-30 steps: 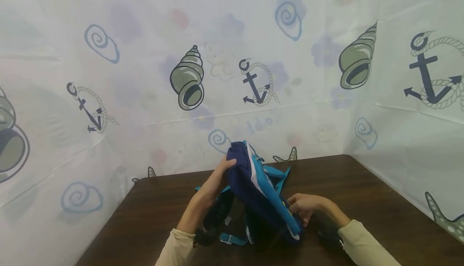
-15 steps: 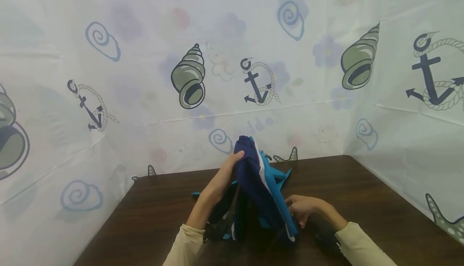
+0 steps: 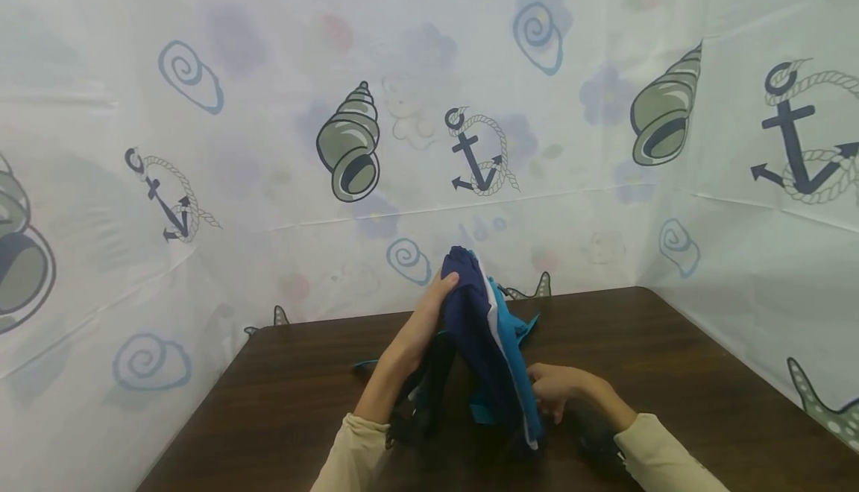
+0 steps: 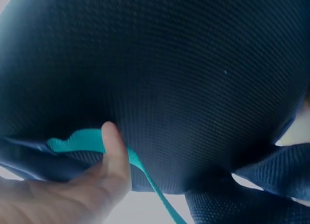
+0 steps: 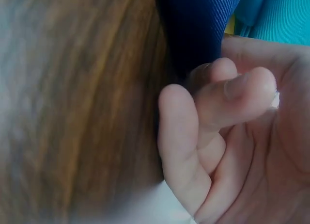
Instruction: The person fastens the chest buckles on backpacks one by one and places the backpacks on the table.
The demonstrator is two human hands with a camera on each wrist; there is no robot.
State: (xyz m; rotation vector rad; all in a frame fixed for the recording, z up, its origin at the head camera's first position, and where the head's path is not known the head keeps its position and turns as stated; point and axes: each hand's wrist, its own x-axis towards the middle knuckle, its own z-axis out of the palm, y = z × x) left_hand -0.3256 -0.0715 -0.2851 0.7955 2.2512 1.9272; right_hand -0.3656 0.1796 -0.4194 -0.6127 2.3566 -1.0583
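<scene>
The backpack (image 3: 486,343) stands upright on its lower end near the middle of the table (image 3: 671,358), steeper and narrower to view than a second ago. The left hand (image 3: 436,302) grips its top edge, fingers curled over the navy fabric, and has risen with it. The right hand (image 3: 553,388) rests at the lower right corner, fingers curled; whether it pinches the fabric I cannot tell.

Both arms wear long cream sleeves ending at the wrist; the left hand (image 3: 435,300) and right hand (image 3: 552,386) are bare.
</scene>
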